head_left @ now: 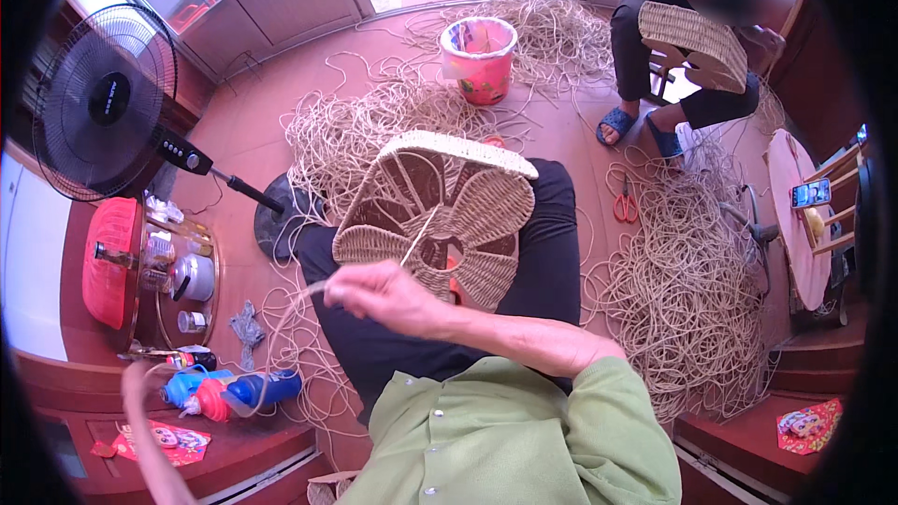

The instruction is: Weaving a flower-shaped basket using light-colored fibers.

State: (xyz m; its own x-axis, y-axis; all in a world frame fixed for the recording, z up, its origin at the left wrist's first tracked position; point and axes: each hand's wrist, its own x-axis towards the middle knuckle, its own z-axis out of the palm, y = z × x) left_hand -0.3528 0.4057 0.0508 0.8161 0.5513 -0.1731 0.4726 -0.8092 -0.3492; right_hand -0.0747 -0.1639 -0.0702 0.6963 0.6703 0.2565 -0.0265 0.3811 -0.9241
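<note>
1 pink bucket (493, 86) (pale liner (455, 66))

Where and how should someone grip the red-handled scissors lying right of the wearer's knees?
Best, I'd judge, by the handle loops, reaching down from the wearer's side with the right hand. The scissors lie beside the cord heap, loops toward the wearer and blades pointing away, so the loops come first. That hand pinches a cord strand.

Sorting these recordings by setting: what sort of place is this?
Probably a living room doubling as a weaving workspace: heaps of pale cord, a partly woven panel and, for the homelike side, a standing fan.
</note>
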